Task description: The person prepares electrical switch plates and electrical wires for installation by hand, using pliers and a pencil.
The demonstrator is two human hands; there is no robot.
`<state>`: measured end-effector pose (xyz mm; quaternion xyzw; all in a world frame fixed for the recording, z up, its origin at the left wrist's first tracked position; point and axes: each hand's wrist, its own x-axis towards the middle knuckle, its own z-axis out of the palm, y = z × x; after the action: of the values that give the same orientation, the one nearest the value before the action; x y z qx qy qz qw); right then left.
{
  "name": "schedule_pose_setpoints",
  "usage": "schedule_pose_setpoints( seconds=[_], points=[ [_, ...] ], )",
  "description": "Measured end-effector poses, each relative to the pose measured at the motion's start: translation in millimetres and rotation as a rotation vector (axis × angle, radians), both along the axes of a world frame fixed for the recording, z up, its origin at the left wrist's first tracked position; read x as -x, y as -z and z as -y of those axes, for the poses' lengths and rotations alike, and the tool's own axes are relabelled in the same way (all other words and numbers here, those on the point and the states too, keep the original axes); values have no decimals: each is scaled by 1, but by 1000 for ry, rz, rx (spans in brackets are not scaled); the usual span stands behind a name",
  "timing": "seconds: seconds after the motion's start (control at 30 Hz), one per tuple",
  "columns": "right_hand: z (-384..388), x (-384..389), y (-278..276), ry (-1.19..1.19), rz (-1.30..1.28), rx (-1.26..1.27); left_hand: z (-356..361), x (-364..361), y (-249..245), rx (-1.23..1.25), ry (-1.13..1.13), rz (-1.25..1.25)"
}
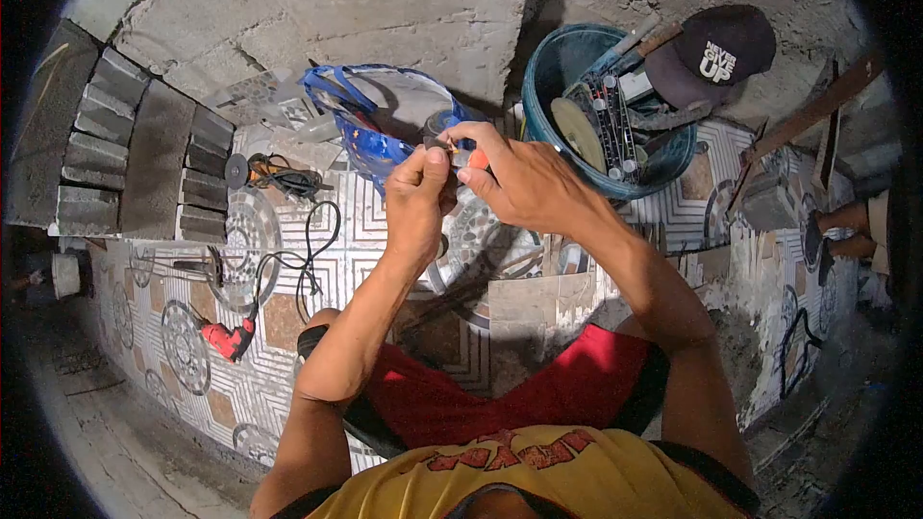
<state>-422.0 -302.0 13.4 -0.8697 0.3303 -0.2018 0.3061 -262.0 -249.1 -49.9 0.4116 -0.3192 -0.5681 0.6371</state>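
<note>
Above the tiled floor (358, 223), the left hand (419, 200) and right hand (524, 185) meet, fingers of both pinching 1 small orange-tipped object (476, 160).

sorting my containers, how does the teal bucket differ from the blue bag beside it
The teal bucket is round and rigid; the blue bag is soft, with loop handles. The bucket is crammed with tools and has a black cap at its rim; the bag's contents are hard to see. Both stand open by the wall.
</note>
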Motion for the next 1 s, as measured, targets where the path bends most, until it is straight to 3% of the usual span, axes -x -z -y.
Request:
schedule_pose_setpoints(
  seconds=[0.13, 0.2, 0.4, 0.53, 0.73, 1.0],
  points=[
    [-2, -1, 4, 10, -6, -43, 0, 5, -4, -26, -61, 2],
    [2, -2, 19, 35, 98, 212, -2, -3, 2, -35, 16, 63],
    [12, 7, 7, 156, 222, 38, 1, 4, -14, -16, -24, -36],
    [5, 6, -4, 72, 9, 13, 2, -3, -9, -18, 26, 11],
    [0, 3, 4, -12, 41, 63, 0, -2, -8, 7, 114, 4],
    [0, -1, 6, -17, 70, 149, -2, -2, -10, -37, 5, 140]
  ],
)
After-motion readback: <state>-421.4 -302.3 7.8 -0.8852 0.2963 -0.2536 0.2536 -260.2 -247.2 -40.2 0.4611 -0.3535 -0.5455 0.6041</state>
